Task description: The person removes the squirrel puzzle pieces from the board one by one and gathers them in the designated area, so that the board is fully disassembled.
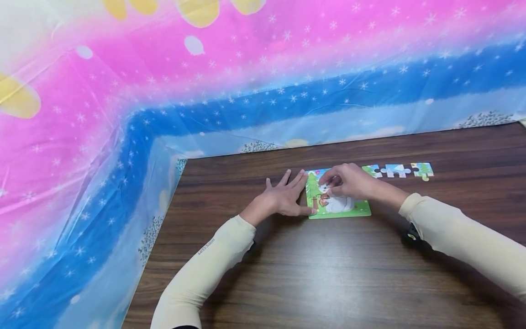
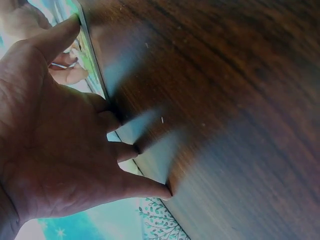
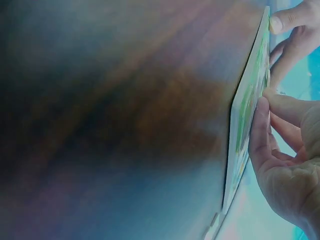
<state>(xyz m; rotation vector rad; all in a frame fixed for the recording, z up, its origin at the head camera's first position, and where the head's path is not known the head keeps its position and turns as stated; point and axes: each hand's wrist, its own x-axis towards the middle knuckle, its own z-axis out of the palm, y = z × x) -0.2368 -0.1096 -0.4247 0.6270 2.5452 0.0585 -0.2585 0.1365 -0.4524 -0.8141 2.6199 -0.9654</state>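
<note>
My left hand (image 1: pixel 283 197) lies flat on the dark brown wooden counter (image 1: pixel 328 274) with its fingers spread out straight. My thumb and fingertips touch the left edge of the small green picture puzzle board (image 1: pixel 353 209). It holds nothing; it just rests against the side. In the left wrist view my left hand (image 2: pixel 55 145) shows those fingers straight, with the tips down on the wood beside the board's thin edge (image 2: pixel 92 55).

My right hand (image 1: pixel 347 180) sits on top of the board, near its upper middle part. Its fingers are bent and pressed together there, as if they pinch a puzzle piece, but I cannot see the piece itself. In the right wrist view my right hand (image 3: pixel 285 160) touches the face of the board (image 3: pixel 245 130), which lies flat on the counter.

Just to the right of the board, near my right hand, three loose blue and green puzzle pieces (image 1: pixel 396 171) lie in a row on the counter. They are close to each other but apart from the board.

A shiny pink, blue and white plastic sheet with little white stars (image 1: pixel 164 91) covers everything behind the counter and along its left side.
</note>
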